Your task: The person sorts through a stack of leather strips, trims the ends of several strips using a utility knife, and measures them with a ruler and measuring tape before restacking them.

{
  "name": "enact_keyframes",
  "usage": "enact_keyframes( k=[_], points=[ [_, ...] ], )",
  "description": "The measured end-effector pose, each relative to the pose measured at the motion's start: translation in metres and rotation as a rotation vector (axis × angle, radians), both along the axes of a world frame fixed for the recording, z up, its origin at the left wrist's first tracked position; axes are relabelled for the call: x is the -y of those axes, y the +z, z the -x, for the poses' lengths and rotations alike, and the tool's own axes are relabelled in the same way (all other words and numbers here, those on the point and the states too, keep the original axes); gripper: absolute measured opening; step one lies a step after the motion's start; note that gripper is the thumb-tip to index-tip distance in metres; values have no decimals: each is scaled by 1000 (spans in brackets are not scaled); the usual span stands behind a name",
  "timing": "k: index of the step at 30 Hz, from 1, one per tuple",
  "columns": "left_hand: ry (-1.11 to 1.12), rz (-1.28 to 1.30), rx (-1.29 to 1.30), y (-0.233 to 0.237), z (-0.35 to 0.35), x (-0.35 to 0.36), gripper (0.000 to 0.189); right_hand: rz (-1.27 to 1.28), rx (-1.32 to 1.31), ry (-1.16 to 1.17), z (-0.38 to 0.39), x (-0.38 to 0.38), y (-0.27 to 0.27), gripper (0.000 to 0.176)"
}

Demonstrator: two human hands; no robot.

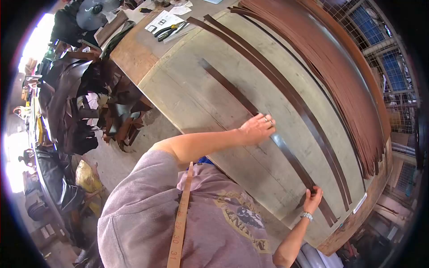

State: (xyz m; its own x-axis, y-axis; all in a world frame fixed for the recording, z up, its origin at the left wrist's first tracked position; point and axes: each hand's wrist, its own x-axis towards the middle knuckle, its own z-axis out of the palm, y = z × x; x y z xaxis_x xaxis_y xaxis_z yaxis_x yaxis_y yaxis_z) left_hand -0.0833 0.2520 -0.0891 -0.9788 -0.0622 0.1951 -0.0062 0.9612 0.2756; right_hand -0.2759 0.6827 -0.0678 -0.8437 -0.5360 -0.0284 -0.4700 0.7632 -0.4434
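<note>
One dark brown strap (292, 161) lies lengthwise on the grey tabletop (214, 134), under both hands. My left hand (259, 129), with rings on it, is closed on the strap near its middle, fingers bent together. Nearer the strap's lower right end, my right hand (313, 197) has its fingers closed at the strap's edge; a metal watch is on that wrist. Beyond this strap, two more dark straps (290, 91) run side by side, close together. The far side of the table holds a thick stack of long brown strips (330, 58).
Black and yellow pliers (166, 32) and papers (161, 21) lie at the table's upper left. A tape measure (181, 219) hangs down my shirt. Dark leather pieces (71, 98) are heaped left of the table. Wire mesh (397, 80) stands beyond its right side.
</note>
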Motion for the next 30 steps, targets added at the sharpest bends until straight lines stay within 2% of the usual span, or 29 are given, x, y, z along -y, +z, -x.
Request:
enact_keyframes(
  k=[2, 5, 9, 12, 14, 15, 17, 18, 20, 22, 24, 26, 27, 28, 30],
  points=[
    [-56, 10, 33, 1, 3, 8, 32, -59, 40, -59, 4, -2, -1, 27],
    [-102, -73, -83, -4, 4, 21, 33, 9, 89, -128, 7, 2, -8, 26],
    [-75, -124, -157, -11, 9, 27, 35, 43, 87, -61, 17, -3, -14, 23],
    [-74, -157, -149, -16, 11, 31, 36, -10, 166, -111, 19, 2, -8, 23],
    [-115, -207, -73, -5, 12, 33, 37, -134, -6, 9, 14, 10, 1, 26],
    [-84, -256, -86, -4, 10, 31, 37, -207, -95, 44, 6, 19, 11, 28],
    [-76, -289, -82, -7, 10, 23, 35, -239, -80, 12, -11, 51, 27, 37],
    [-77, -252, -65, -10, 12, 23, 35, -161, -41, -6, -20, 71, 34, 45],
    [-87, -239, -21, -11, 12, 22, 30, -107, -125, 104, -44, 114, 37, 55],
    [-150, -402, -20, 6, 13, 30, 27, -129, -82, 227, -69, 169, 47, 65],
    [-157, -432, 152, 19, 15, 24, 25, -32, -132, 309, -94, 201, 37, 72],
    [-200, -510, 66, 31, 16, 23, 24, 135, -122, 381, -105, 230, 31, 78],
    [-207, -609, 148, 42, 18, 22, 23, 178, -117, 377, -110, 237, 26, 76],
    [-198, -697, 235, 53, 19, 25, 22, 156, -67, 368, -111, 244, 26, 63],
    [-269, -673, 372, 66, 24, 38, 22, 119, -39, 355, -105, 240, 23, 53]
  ],
)
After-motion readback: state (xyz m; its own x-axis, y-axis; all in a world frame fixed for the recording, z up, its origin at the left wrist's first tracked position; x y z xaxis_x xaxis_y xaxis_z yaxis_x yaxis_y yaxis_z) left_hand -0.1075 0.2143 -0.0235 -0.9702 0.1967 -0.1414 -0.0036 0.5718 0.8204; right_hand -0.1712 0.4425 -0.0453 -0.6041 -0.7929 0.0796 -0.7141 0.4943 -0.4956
